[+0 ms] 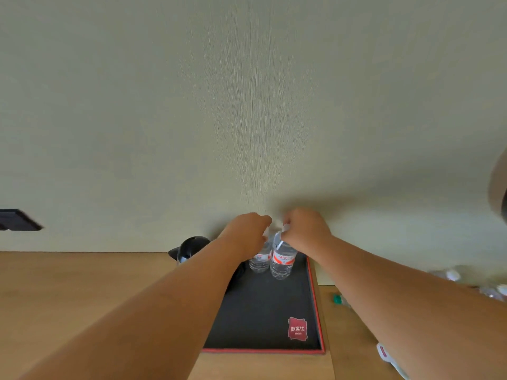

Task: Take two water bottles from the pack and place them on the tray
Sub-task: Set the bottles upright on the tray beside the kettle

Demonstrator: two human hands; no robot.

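Two clear water bottles with red and white labels stand upright side by side at the far end of a black tray (263,311) with a red rim. My left hand (244,234) is closed over the top of the left bottle (259,261). My right hand (304,229) grips the cap end of the right bottle (282,260). Both bottle bases rest on the tray. The pack of bottles (472,283) lies at the right edge, blurred and partly hidden by my right arm.
A black kettle (189,249) stands at the tray's far left corner, against the cream wall. The tray carries a red logo patch (297,329). A small green object (337,298) and a white item (384,352) lie on the wooden table (82,292) to the right.
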